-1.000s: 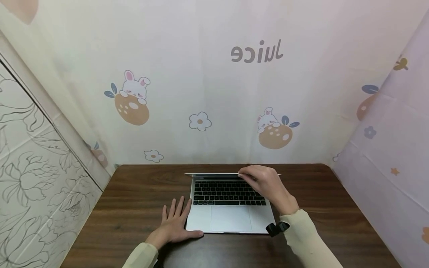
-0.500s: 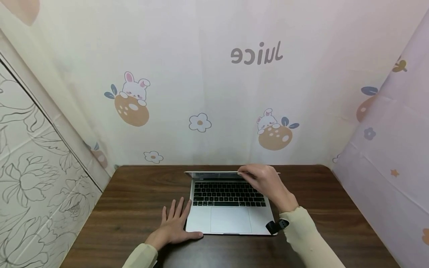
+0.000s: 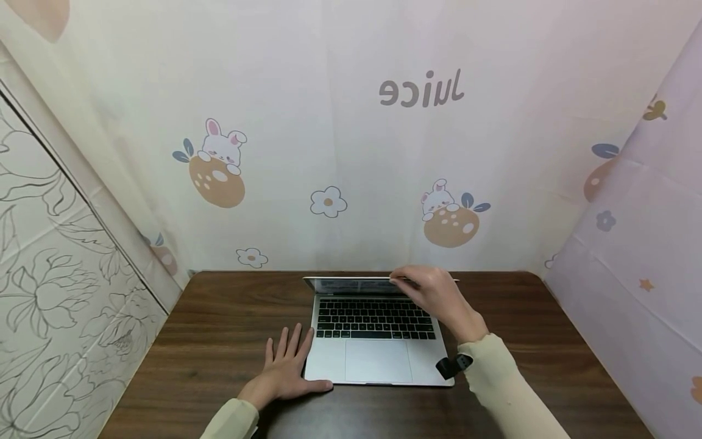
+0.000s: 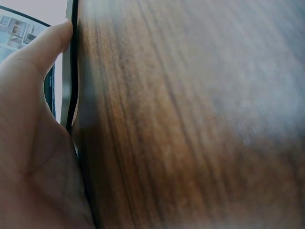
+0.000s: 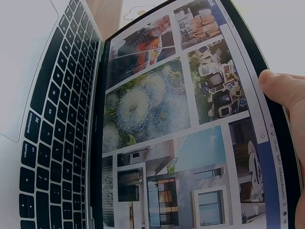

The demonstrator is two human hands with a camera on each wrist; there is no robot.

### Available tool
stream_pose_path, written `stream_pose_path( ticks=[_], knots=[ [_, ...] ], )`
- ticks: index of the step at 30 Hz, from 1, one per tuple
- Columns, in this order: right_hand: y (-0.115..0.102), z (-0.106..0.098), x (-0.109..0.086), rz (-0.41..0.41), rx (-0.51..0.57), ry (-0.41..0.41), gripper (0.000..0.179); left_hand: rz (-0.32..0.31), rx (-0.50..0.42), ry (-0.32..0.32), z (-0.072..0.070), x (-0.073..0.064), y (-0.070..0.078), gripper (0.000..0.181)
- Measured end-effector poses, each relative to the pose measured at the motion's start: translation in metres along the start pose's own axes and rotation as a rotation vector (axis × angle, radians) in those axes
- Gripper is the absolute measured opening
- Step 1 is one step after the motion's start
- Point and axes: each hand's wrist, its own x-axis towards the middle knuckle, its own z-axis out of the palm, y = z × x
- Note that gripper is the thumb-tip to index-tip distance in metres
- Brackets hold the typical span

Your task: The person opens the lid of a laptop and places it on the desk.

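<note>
A silver laptop (image 3: 379, 361) with a black keyboard (image 3: 362, 317) sits at the middle of the table, its lid (image 3: 351, 285) raised. My right hand (image 3: 441, 299) pinches the lid's top edge right of centre, with the thumb (image 5: 276, 86) on the screen-side bezel in the right wrist view. Photos fill the lit screen (image 5: 152, 109). At the laptop's front left corner rests my left hand (image 3: 284, 372), fingers spread on the table beside the base. Its thumb lies along the front edge, which the left wrist view shows against the hand (image 4: 28, 119).
The dark wood table (image 3: 219, 341) reaches back to a printed curtain (image 3: 373, 152) with rabbits and flowers. Another curtain panel (image 3: 55, 292) with line-drawn flowers hangs on the left. A black device (image 3: 454, 366) is strapped at the right wrist, over the laptop's front right corner.
The lid has tilted slightly farther back, and more of the screen shows in the head view. My right hand has moved with its top edge. The left hand has stayed in place.
</note>
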Motion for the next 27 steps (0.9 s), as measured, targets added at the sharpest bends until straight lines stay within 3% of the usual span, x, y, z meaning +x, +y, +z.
stream_pose_path(
  ticks=[16, 27],
  knots=[
    [0.0068, 0.0041, -0.0018, -0.119, -0.08, 0.04, 0.019, 0.003, 0.003, 0.003, 0.0028, 0.0012, -0.0009, 0.126],
    [0.0054, 0.003, -0.005, -0.118, -0.091, 0.012, 0.021, -0.002, 0.013, 0.006, 0.0023, 0.0009, -0.0011, 0.126]
  ],
)
